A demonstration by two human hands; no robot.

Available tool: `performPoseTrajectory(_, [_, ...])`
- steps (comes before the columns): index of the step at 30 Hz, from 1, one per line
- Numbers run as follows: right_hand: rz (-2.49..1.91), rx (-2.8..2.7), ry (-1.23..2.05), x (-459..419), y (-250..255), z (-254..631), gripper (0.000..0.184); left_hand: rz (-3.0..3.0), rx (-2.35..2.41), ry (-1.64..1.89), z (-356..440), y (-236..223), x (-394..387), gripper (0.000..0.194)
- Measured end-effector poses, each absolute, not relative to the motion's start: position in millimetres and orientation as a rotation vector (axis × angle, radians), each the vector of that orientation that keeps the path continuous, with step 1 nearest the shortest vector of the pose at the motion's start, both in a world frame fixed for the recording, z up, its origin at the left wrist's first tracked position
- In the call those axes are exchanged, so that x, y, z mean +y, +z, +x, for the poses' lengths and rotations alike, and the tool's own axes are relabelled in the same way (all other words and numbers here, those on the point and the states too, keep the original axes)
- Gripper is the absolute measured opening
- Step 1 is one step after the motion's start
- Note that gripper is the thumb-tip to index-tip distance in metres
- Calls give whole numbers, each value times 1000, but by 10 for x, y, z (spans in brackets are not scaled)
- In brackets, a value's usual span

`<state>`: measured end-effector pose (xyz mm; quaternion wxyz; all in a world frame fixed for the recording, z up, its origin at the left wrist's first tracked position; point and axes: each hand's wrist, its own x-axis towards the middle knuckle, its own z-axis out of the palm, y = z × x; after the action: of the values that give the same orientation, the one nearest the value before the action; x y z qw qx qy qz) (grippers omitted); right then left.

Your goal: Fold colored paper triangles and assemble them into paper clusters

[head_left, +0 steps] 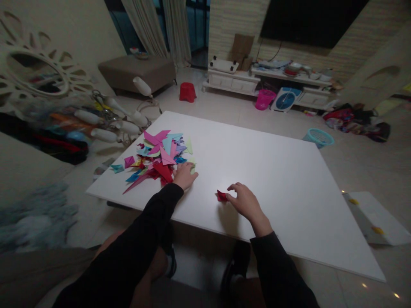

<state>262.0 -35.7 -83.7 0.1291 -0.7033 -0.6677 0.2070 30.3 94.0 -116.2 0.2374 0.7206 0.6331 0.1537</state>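
A white board [272,179] lies low over the floor as a table. A heap of coloured folded paper pieces [157,156], pink, red, blue and green, lies at its left end. My left hand [185,175] rests at the heap's right edge, fingers curled onto a pale green piece. My right hand [245,202] sits near the board's front edge and pinches a small red folded paper [221,196] between thumb and fingers. Both arms wear black sleeves.
A red stool [187,92], a pink bucket [264,99] and a blue basket [318,137] stand on the tiled floor beyond the board. White lamp fittings [118,122] lie to the left. A low white TV shelf [257,79] lines the back wall.
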Motion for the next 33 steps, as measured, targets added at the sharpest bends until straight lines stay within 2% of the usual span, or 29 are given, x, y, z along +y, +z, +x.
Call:
performPoseTrajectory(7, [-1975,-1853,526,-348,-832,2566,19,2112,1000,500,621,-1135,609,26])
performPoseTrajectory(10, [-1948,-1833,503,-356,-845,2545,20,2144,841,497,684,-1118,496,23])
performPoseTrajectory(15, [-1961,-1850,510,-327,-871,2518,11,2168,766,477,686,-1038,452,23])
performPoseTrajectory(21, [-1923,-1832,509,-231,-881,2478,11,2145,734,458,680,-1026,486,25])
performPoseTrajectory(29, [-1856,-1801,452,-184,-876,2439,12,2095,885,672,590,-1085,596,29])
performPoseTrajectory(33, [-1787,-1826,445,-220,-860,2408,14,2079,897,634,574,-1117,594,22])
